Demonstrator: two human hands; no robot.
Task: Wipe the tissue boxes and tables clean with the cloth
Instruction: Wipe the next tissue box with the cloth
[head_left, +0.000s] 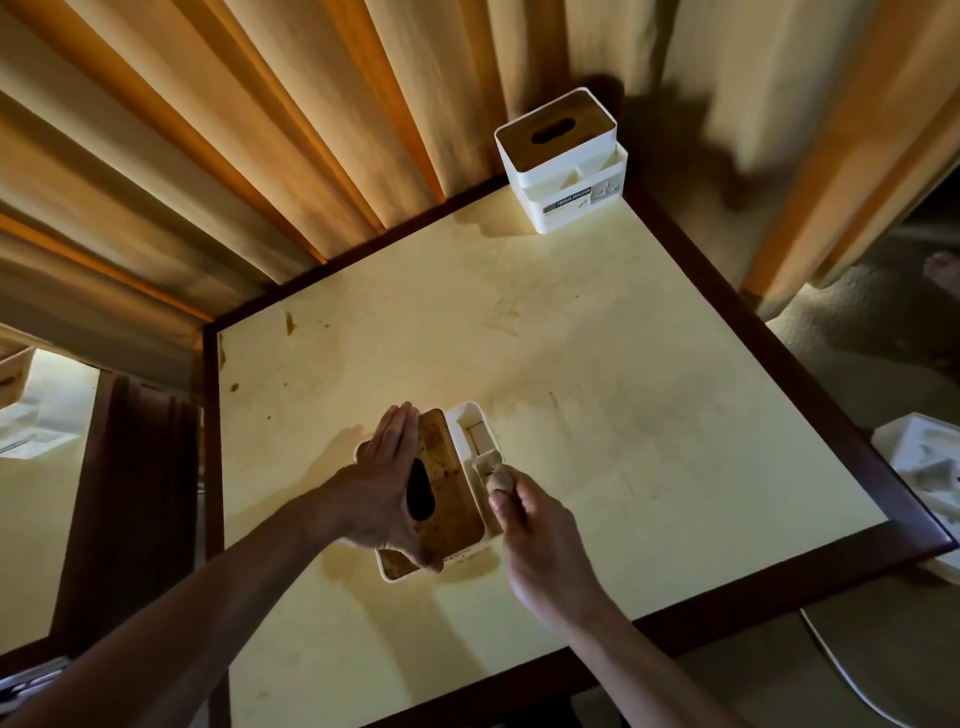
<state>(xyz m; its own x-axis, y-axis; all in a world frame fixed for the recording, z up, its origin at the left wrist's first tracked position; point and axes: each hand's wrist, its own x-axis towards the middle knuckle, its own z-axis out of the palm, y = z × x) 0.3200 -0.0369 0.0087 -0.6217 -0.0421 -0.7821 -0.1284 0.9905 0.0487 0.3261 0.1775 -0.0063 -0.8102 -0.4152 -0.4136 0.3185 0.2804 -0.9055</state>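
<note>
Left hand (387, 488) lay flat with fingers straight on the near tissue box (441, 499), covering the left half of its stained wooden lid; probably pinning the box so it wouldn't slide under wiping. Right hand (530, 525) was curled tight round a small wad of cloth (500, 480), which stuck out past thumb and fingertips. Cloth tip sat in or at the rim of the box's white side compartment, just right of the lid and directly ahead of the gripping fingers; likely scrubbing inside that pocket. Box was between both hands, touching each. Second tissue box (563, 161) stood well beyond both hands at the far corner of the table (623, 415), untouched. Tabletop smears lay beyond the grip, unwiped.
</note>
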